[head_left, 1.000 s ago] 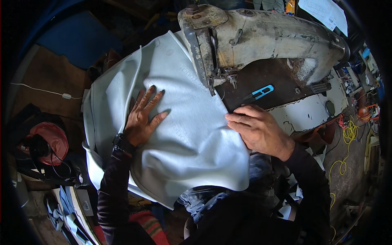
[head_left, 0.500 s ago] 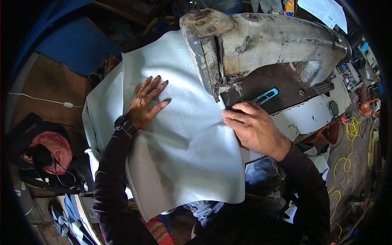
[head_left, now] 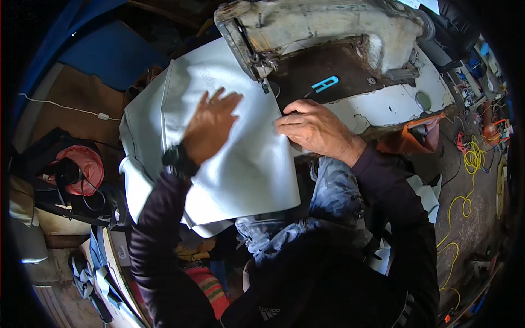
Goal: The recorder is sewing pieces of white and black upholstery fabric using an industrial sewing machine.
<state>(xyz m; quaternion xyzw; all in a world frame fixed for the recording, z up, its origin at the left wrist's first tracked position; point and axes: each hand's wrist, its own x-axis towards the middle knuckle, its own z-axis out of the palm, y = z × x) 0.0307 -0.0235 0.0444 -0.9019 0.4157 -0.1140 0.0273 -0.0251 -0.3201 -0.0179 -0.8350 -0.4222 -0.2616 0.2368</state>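
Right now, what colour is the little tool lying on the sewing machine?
Bright blue. The little tool lies on the sewing machine bed, clearest in the head view.

Dark long sleeves (head_left: 156, 235), black wristwatch (head_left: 178, 161) on the left wrist

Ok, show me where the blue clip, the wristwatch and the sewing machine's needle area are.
blue clip (head_left: 325, 83), head view, on the middle of its blue body.
wristwatch (head_left: 178, 160), head view, on the dark band at the left wrist.
needle area (head_left: 264, 83), head view, on the metal foot under the machine's head.
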